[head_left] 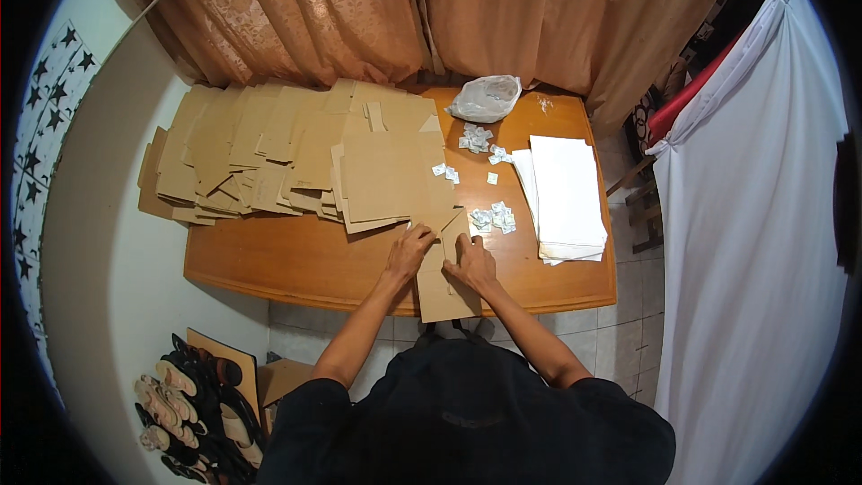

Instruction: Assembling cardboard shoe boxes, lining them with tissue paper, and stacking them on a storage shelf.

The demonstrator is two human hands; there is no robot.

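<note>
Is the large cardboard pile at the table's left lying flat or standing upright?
Lying flat: the cardboard pile shows overlapping broad faces upward on the table.

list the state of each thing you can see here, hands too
cardboard blank: creased, reaching past the wooden table's near edge
left hand: fingers curled, tips at the blank
right hand: fingers bent, touching the blank
cardboard pieces: piled flat, overlapping
white sheets: stacked unevenly
small square packets: loose clusters
plastic bag: bulging, opening unclear
orange-brown curtains: drawn together
</note>
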